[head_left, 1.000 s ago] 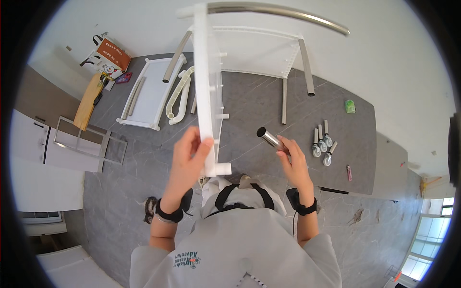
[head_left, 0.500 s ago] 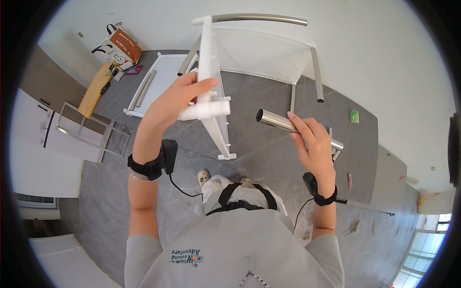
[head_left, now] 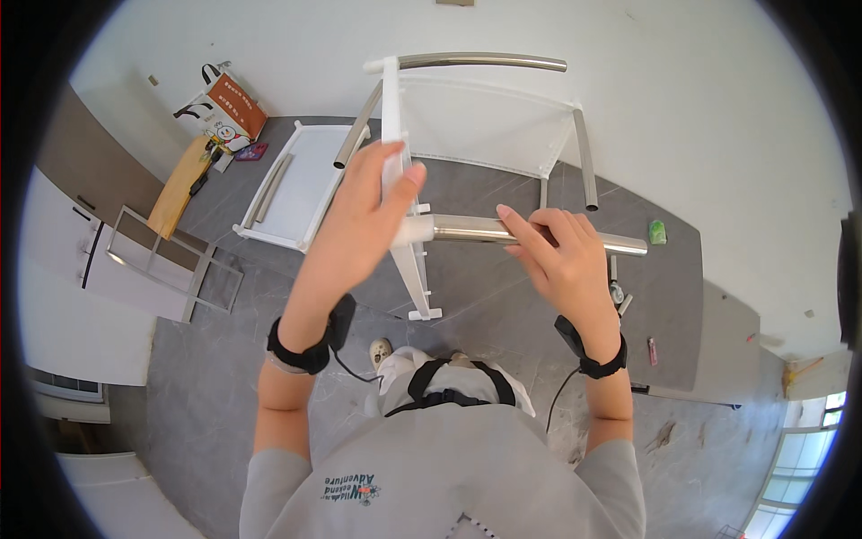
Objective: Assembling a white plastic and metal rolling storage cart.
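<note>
My left hand (head_left: 359, 211) is against the corner of a white plastic rack frame (head_left: 413, 269) standing on its side, thumb and forefinger stretched apart over its upright edge. Its palm lies by the white socket (head_left: 415, 231) at that corner; its other fingers are hidden. In my right hand (head_left: 566, 256) is a shiny metal tube (head_left: 476, 229), held level with the fingers closed over its middle. The tube's left end meets the socket; I cannot tell how deep it sits. Other metal tubes (head_left: 485, 61) stick out from the frame's far corners.
At left on the grey table lie a white tray-like panel (head_left: 310, 171) with a loose tube (head_left: 274, 189) on it, a wooden board (head_left: 180, 184) and a carrier bag (head_left: 229, 108). A metal frame (head_left: 148, 269) stands beside them. A green packet (head_left: 657, 233) lies on the right.
The tube in my right hand has moved left and levelled, and its end now meets the socket. My left hand has shifted right and down, its thumb and forefinger off their earlier grip.
</note>
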Tool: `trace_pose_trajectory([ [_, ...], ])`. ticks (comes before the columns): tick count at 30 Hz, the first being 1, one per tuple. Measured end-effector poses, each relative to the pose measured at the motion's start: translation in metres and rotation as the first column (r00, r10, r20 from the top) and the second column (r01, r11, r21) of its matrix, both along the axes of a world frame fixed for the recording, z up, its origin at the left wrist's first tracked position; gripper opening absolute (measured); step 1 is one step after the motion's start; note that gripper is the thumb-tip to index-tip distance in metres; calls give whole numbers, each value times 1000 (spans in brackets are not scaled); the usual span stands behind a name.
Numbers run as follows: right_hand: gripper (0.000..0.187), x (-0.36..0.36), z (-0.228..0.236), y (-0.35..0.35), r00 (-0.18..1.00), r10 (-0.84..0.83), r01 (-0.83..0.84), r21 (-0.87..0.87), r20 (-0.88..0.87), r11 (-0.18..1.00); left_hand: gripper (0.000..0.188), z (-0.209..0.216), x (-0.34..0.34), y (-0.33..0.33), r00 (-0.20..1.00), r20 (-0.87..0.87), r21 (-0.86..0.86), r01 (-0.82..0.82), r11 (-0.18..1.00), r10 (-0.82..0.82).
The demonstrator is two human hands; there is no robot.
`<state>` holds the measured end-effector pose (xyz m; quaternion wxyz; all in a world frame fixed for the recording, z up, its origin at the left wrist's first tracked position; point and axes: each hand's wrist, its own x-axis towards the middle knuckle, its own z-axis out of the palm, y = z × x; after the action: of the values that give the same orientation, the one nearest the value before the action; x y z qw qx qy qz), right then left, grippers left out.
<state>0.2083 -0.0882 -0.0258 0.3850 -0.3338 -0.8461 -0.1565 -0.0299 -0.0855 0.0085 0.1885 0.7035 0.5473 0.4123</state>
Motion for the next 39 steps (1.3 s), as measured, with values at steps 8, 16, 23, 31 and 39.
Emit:
trace_pose_trajectory([
  [8, 45, 10, 12, 4, 987, -115, 84, 253, 110, 964, 35, 2, 11, 3, 973, 226, -172, 92, 981, -51],
  [16, 40, 4, 5, 11, 985, -93, 37, 340, 147, 940, 33, -1, 16, 4, 977, 207, -31, 64, 998, -56],
  [23, 36, -8, 8, 9, 988, -90, 49, 302, 125, 952, 34, -1, 12, 4, 989, 132, 11, 61, 998, -62],
  [31, 35, -18, 27, 4, 979, -62, 51, 61, 194, 997, 32, 2, 13, 4, 984, 170, -64, 62, 996, -50],
  [39, 34, -37, 16, 5, 997, -26, 13, 175, 73, 984, 22, -10, 10, 5, 918, 384, 24, 100, 995, -101],
])
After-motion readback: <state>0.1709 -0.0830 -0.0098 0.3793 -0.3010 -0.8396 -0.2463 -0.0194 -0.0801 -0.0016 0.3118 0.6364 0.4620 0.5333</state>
